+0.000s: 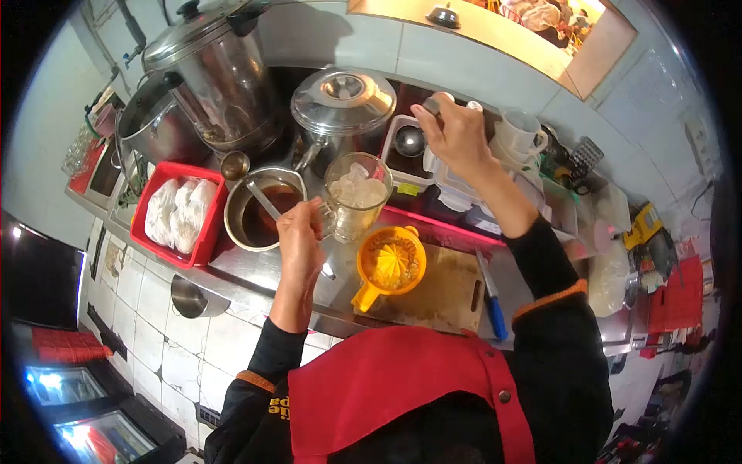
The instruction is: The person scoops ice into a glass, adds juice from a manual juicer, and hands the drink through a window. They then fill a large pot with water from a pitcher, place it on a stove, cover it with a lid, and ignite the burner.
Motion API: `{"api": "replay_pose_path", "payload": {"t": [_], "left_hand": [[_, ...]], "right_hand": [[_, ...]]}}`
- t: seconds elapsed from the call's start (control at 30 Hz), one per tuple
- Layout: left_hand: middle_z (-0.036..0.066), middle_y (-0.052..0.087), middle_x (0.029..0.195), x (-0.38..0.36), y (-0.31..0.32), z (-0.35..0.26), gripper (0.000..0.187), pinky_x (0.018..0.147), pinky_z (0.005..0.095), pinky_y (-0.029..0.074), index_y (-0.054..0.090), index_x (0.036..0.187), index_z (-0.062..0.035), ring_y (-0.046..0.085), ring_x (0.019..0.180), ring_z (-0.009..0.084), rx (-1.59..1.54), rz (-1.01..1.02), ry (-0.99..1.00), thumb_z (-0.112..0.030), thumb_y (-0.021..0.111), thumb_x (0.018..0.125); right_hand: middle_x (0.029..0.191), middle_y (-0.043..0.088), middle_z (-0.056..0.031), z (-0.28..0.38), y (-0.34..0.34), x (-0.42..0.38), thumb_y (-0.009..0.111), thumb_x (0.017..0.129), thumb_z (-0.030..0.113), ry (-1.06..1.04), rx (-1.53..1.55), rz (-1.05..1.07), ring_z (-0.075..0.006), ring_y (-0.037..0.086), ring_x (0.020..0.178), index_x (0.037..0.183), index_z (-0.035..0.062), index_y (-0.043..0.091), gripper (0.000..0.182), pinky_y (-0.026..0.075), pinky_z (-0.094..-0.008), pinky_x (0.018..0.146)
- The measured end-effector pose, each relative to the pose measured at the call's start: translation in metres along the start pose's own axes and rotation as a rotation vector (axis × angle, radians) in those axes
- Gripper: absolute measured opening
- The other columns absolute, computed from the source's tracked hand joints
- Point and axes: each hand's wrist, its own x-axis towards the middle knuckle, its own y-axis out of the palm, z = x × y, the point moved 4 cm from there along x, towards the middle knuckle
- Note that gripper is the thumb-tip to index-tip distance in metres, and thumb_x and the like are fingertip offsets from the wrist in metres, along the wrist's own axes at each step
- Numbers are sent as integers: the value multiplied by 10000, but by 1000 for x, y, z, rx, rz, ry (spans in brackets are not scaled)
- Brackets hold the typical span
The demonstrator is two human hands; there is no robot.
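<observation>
One red apron, left fingers grasping one glass mug, right fingers gripping one ladle, one juicer

room above cutting board, juicer alongside, glass mug behind

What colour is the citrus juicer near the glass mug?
The citrus juicer is yellow-orange, shown in the head view.

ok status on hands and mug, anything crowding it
Left hand by mug; right hand near ladle, grips unclear. Mug holds ice. Juicer sits close.
</observation>
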Motion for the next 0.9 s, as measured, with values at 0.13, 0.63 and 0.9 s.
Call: {"api": "replay_pose_path", "payload": {"t": [0.13,0.63,0.9], "left_hand": [[-11,348,422,-25,7,-8,276,394,232,208,438,482,-84,269,378,74,-36,119,2,-117,522,742],[-26,374,426,-133,70,88,251,367,215,225,450,504,-106,312,362,65,13,248,-497,-122,527,742],[-10,430,492,-171,145,162,146,386,218,247,560,748,-49,366,417,74,13,549,-529,-168,480,776]], "right_hand": [[447,498,-103,-34,13,-12,599,728,298,119,-8,-32,-255,514,411,606,13,528,318,404,-357,434],[473,556,-72,-34,-53,-77,435,791,385,664,195,460,-217,576,504,514,29,583,475,470,-315,607],[480,553,-43,-74,-224,-204,506,801,326,842,86,43,-93,514,435,635,23,604,359,378,-246,415]]}}
